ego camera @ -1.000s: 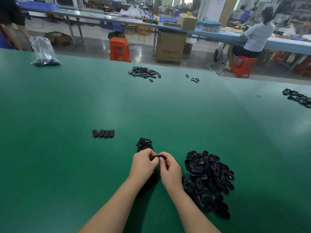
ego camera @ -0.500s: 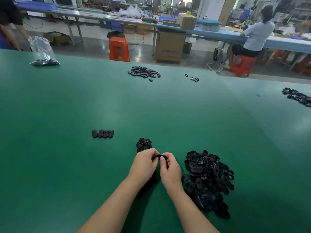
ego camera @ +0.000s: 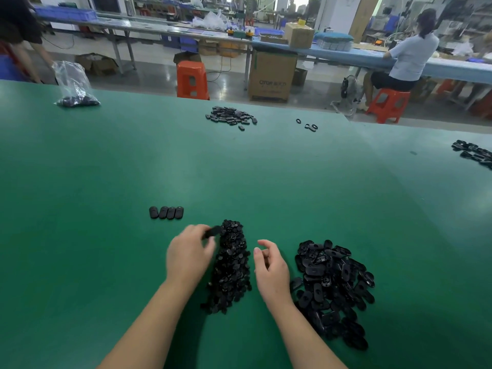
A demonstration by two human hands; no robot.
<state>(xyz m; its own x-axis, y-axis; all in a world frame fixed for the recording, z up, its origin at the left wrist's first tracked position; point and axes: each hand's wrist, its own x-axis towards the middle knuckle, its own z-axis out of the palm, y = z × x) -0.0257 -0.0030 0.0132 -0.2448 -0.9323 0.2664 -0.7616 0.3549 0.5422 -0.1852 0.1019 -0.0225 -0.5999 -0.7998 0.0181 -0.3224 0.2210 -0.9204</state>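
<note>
My left hand (ego camera: 189,253) pinches a small black oval plastic piece (ego camera: 213,231) at its fingertips, just left of a long heap of small black parts (ego camera: 231,267). My right hand (ego camera: 270,265) hovers on the other side of that heap, fingers loosely curled and holding nothing. A wider heap of black oval shells (ego camera: 332,286) lies right of my right hand. A short row of black oval pieces (ego camera: 166,212) sits side by side on the green table (ego camera: 80,235), beyond and left of my left hand.
Further black parts lie in a far pile (ego camera: 230,117), as loose rings (ego camera: 308,125) and at the right edge (ego camera: 475,154). A clear bag of parts (ego camera: 74,89) stands far left. Beyond the table are orange stools (ego camera: 192,79), a cardboard box (ego camera: 271,75) and a seated person (ego camera: 407,59).
My hands were together, both working on one black piece over the small heap. They have now moved apart: the left keeps the piece and shifts left, the right has let go.
</note>
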